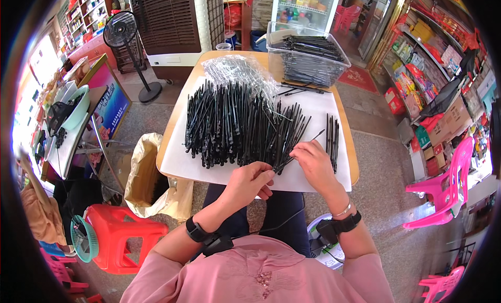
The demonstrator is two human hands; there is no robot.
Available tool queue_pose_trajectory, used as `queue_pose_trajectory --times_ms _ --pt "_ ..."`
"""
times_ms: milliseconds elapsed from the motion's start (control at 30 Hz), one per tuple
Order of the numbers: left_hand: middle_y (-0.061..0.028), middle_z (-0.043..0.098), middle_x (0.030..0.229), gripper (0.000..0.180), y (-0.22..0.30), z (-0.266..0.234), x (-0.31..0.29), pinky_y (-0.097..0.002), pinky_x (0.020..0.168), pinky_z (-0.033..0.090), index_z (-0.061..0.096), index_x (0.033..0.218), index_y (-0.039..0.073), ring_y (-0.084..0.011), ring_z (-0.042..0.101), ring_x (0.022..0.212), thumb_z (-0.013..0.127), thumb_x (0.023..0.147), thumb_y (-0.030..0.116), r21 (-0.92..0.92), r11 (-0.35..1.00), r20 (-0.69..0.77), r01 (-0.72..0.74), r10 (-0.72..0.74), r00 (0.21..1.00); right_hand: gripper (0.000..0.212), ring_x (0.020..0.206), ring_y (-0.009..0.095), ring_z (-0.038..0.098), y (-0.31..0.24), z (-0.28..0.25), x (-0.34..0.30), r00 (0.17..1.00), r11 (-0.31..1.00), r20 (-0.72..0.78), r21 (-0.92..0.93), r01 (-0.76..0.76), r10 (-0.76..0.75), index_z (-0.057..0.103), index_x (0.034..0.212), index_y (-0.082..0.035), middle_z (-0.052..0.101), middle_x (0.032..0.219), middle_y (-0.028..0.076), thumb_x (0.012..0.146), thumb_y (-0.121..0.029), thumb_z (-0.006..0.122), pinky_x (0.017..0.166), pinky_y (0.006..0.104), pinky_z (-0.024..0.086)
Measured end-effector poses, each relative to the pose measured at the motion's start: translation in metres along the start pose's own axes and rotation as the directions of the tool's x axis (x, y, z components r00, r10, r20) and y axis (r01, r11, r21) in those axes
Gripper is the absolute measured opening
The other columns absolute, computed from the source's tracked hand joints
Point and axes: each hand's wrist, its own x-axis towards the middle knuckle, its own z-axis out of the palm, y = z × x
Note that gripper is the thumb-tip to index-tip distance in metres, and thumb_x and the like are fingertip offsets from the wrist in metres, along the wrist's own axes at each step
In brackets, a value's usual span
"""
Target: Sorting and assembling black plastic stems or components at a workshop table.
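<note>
A wide pile of thin black sticks point(219, 123), many with small knobbed ends, lies across a white sheet point(175, 159) on the table. At its near right edge, my left hand point(250, 182) is closed, thumb and finger pinched at the lower end of a black stick. Just to the right, my right hand point(315, 165) pinches a thin black stick point(319, 134) whose tip sticks out above the fingers. It looks like one stick running between both hands, though fingers hide part of it. Beside my right hand lies a small row of sticks point(332, 131).
Clear plastic wrap point(237, 71) covers the pile's far side. A transparent bin point(308, 68) of black sticks stands at the table's far right. Left of the table are an open sack point(143, 172) and a red stool point(117, 232); a pink chair point(449, 183) is at right.
</note>
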Motion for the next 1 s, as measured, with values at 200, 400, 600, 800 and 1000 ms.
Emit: queue_pose_trajectory --times_ms 200,400,600,800,1000 --pt "-0.0129 0.062 0.084 0.036 -0.001 0.007 0.006 -0.0257 0.056 0.054 0.046 0.119 -0.009 -0.0175 0.065 0.066 0.055 0.092 0.013 -0.12 0.992 0.031 0.045 -0.042 0.999 0.02 0.086 0.025 0.055 -0.016 -0.003 -0.003 0.998 0.998 -0.003 0.003 0.056 -0.056 0.062 0.09 -0.004 0.058 0.093 0.005 0.071 0.004 0.06 0.073 0.0337 0.049" --pt "-0.0111 0.062 0.084 0.034 0.005 0.004 0.012 -0.0255 0.056 0.054 0.048 0.117 -0.009 -0.0162 0.064 0.065 0.057 0.089 0.008 -0.137 0.99 -0.012 -0.016 0.014 1.0 0.028 0.088 0.026 0.055 -0.022 0.005 -0.012 0.998 0.995 -0.055 0.1 -0.026 0.031 0.061 0.096 -0.003 0.055 0.102 0.009 0.07 0.005 0.062 0.075 0.0362 0.048" --pt "-0.0093 0.061 0.079 0.031 -0.002 0.011 0.018 -0.0244 0.054 0.053 0.05 0.112 -0.01 -0.0141 0.064 0.065 0.061 0.086 0.005 -0.12 0.989 -0.004 -0.088 0.088 0.996 0.024 0.086 0.026 0.055 -0.022 0.008 -0.019 0.994 0.998 -0.097 -0.056 0.039 -0.044 0.063 0.092 -0.005 0.058 0.099 0.007 0.07 0.002 0.066 0.073 0.0351 0.048" --pt "-0.0066 0.061 0.073 0.026 0.003 0.01 0.014 -0.0225 0.051 0.05 0.055 0.107 -0.006 -0.0105 0.061 0.059 0.062 0.085 0.003 0.073 0.989 -0.088 -0.125 0.131 0.987 0.024 0.083 0.025 0.054 -0.021 -0.005 -0.019 0.953 0.999 -0.299 0.023 -0.049 0.054 0.065 0.09 -0.005 0.06 0.092 0.005 0.067 0.001 0.069 0.068 0.0337 0.047" --pt "-0.0055 0.061 0.067 0.022 0.001 0.013 0.012 -0.0221 0.047 0.047 0.058 0.103 -0.004 -0.0094 0.059 0.054 0.061 0.086 0.01 0.348 0.911 -0.111 -0.219 0.273 0.956 0.026 0.076 0.023 0.053 -0.038 -0.016 -0.018 0.952 1.0 -0.305 -0.019 0.013 -0.018 0.066 0.091 -0.007 0.06 0.09 0.004 0.067 0.002 0.069 0.064 0.0315 0.047"
